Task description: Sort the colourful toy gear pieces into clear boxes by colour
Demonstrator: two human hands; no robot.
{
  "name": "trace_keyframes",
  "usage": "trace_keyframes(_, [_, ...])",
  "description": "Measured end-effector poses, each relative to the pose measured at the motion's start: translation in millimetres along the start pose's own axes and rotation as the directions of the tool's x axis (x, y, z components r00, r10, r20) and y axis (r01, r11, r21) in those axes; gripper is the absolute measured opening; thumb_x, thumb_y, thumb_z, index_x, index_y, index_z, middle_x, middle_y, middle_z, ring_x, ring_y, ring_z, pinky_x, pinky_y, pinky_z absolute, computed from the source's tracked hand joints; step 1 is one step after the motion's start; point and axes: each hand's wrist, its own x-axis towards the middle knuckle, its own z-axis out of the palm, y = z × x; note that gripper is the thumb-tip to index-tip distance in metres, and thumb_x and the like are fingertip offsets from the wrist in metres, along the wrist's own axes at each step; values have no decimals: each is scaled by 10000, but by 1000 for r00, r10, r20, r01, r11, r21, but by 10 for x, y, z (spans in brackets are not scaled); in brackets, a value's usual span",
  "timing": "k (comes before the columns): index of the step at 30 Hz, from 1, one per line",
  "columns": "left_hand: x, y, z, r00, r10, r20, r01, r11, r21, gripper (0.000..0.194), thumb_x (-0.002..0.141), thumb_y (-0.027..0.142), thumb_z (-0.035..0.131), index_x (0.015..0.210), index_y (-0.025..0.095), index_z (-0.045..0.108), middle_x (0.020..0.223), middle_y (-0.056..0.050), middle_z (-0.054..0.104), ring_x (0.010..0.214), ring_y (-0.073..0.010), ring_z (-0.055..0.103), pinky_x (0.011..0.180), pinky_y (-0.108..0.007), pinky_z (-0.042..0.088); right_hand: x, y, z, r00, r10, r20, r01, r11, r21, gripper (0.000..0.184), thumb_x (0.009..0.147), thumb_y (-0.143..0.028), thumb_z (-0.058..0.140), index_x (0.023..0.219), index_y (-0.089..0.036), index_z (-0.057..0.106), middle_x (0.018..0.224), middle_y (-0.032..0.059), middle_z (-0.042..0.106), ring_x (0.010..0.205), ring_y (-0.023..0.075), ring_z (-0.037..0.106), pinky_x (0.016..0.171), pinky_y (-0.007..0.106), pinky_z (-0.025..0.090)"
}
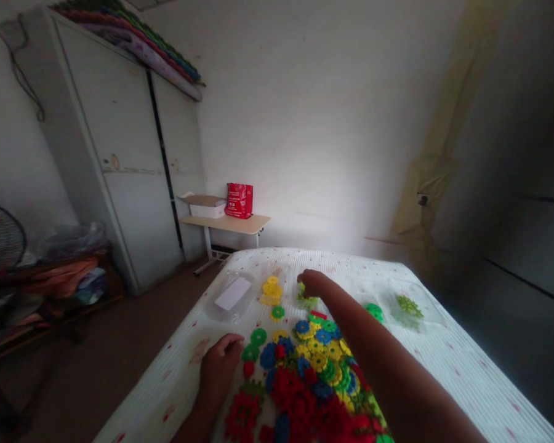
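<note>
My right hand (313, 283) reaches across the table, fingers bent down and closed over a clear tub of light green toothed plastic pieces (308, 301). What is between those fingertips is hidden. My left hand (221, 363) rests low on the near left with its fingers curled together, and no piece shows in them. Just right of it lie green gear-shaped discs (258, 336). A loose pile of yellow gear discs (318, 360), blue gear discs (268, 355) and red toothed pieces (293, 394) spreads between my arms, partly covered by my right forearm.
Yellow discs (272, 287) fill a clear tub left of my right hand. A clear container with a white paper (233, 293) is farther left. Light green pieces (409, 306) lie in another at right. Behind stands a small table (244, 224) with a red bag (240, 200).
</note>
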Motion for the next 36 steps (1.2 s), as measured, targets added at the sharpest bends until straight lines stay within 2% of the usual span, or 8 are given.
trace_keyframes(5, [5,-9,14,999,-35,26,35,999,0,281,675,383,487,733,170,661,639,-19,665,631,-187,613,609,-262,462,264,-29,159,985,9,173,0,999,-52,687,452,-203,820,1108,-169,616,1135,137,620,1041,328,570,835,415,466])
trace_keyframes(8, [7,-22,24,999,-42,28,42,999,-8,266,674,372,498,737,173,662,648,-19,668,641,-189,614,617,-264,461,310,-13,227,977,-7,211,19,999,-51,768,444,-186,821,1171,-164,572,1192,153,591,1080,329,548,853,415,460])
trace_keyframes(11, [-2,-15,30,999,-29,24,30,999,-16,251,681,357,499,729,171,659,674,-23,674,653,-184,612,642,-264,460,345,-4,272,972,-24,232,35,998,-43,725,477,-188,803,1165,-160,575,1165,147,609,1040,308,578,834,389,475])
trace_keyframes(16, [-9,-11,38,999,-33,21,34,999,-26,248,684,357,500,724,173,663,685,-19,677,669,-182,616,639,-254,458,372,0,302,975,-61,212,72,996,-44,554,548,-220,761,1080,-150,627,1114,127,637,1008,296,592,842,381,468])
trace_keyframes(22, [-6,-12,29,998,-32,48,33,999,-22,255,691,363,493,735,173,658,688,-22,675,671,-186,613,648,-261,457,358,-11,279,969,-90,229,104,993,-50,429,525,-201,769,943,-168,679,989,76,688,949,271,615,812,353,477])
trace_keyframes(29, [-7,8,17,999,-23,37,23,1000,-3,240,683,346,495,729,180,663,707,-22,688,702,-195,626,668,-265,460,394,36,349,984,-47,173,57,997,-51,507,537,-210,753,1025,-149,631,1047,117,661,938,273,617,735,327,490])
trace_keyframes(33, [-10,-3,23,999,-29,37,29,1000,-5,240,690,351,495,735,181,659,697,-14,683,690,-188,624,664,-259,464,364,44,369,993,-19,117,24,999,-44,559,518,-215,763,1051,-178,597,1026,87,663,915,241,621,696,277,475])
trace_keyframes(36, [-12,-18,26,999,-21,35,21,1000,-8,245,693,356,489,735,183,657,692,-13,680,688,-187,622,669,-257,467,299,8,273,999,4,37,-3,999,-37,480,575,-257,728,1030,-210,582,982,65,671,863,220,626,653,261,450])
